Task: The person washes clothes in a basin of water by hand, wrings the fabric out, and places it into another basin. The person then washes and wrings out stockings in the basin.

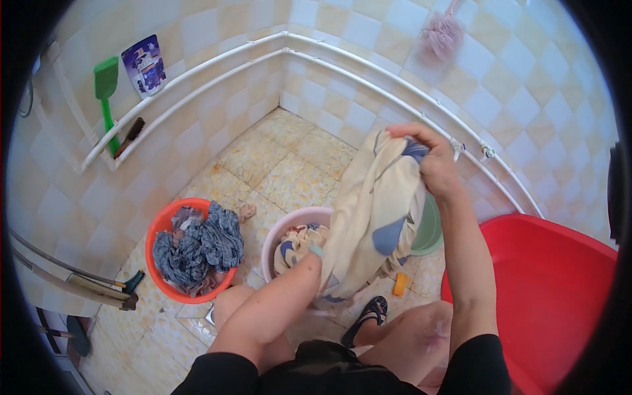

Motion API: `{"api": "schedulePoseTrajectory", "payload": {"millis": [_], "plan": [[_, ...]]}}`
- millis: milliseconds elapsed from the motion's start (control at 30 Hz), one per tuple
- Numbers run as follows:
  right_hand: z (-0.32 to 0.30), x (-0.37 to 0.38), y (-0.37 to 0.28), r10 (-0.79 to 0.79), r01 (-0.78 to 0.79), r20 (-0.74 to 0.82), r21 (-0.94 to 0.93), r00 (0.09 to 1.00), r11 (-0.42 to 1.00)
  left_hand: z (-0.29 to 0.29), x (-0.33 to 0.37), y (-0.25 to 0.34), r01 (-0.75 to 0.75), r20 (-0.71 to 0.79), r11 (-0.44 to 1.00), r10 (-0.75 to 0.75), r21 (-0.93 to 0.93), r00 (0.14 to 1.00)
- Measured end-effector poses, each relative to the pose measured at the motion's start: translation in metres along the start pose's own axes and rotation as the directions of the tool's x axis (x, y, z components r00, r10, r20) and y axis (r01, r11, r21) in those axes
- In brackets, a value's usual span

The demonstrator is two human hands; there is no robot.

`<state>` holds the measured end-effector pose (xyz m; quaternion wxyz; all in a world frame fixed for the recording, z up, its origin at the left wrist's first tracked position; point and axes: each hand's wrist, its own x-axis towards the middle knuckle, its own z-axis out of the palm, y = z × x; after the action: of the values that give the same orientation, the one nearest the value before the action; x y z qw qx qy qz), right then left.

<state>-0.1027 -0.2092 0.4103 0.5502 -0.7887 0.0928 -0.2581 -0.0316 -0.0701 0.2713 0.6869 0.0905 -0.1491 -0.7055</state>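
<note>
Near the middle of the floor, your right hand [434, 161] is raised, its fingers curled around the bunched upper end of a cream cloth with blue patches and thin dark lines [372, 204]. The cloth hangs down from it in loose folds, over the right part of a round pale-pink plastic basin [268, 250]. Your left forearm [276, 299] reaches in behind the fabric; the hand itself is hidden, so you cannot tell how its fingers stand. More cream-and-blue fabric [296, 249] lies bunched inside that basin. To the left stands a round orange-red basin [151, 247] heaped with crumpled dark blue-grey clothes [197, 247]. Right of the hanging cloth, a round green basin [431, 230] is partly covered. Farther right sits a large red plastic tub [546, 289], with a small orange-yellow block [399, 284] on the tiles [253, 155] left of it.
</note>
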Motion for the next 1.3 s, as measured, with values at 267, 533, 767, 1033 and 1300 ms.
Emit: {"api": "schedulePoseTrajectory", "payload": {"millis": [267,533,767,1033,1300], "plan": [[-0.013,-0.002,0.166,0.448,-0.446,-0.034,0.047,0.893,0.894,-0.007,-0.029,-0.014,0.130,-0.388,0.987,-0.157,-0.095,0.908],[0.008,-0.009,0.211,0.333,-0.491,0.361,0.596,0.871,0.636,-0.034,-0.031,-0.013,0.157,-0.532,0.987,-0.124,0.016,0.837],[0.049,-0.035,0.200,0.313,-0.306,0.172,0.839,0.934,0.450,-0.018,-0.029,-0.002,-0.067,-0.306,0.998,0.057,-0.022,0.950],[0.015,-0.007,0.150,0.026,-0.120,0.145,0.692,0.989,0.712,-0.040,-0.027,-0.027,0.177,-0.254,0.984,-0.177,-0.025,0.951],[0.023,0.023,0.167,0.354,-0.331,0.240,-0.130,0.904,0.935,-0.032,0.000,-0.028,0.197,-0.415,0.942,-0.070,0.271,0.907]]}}
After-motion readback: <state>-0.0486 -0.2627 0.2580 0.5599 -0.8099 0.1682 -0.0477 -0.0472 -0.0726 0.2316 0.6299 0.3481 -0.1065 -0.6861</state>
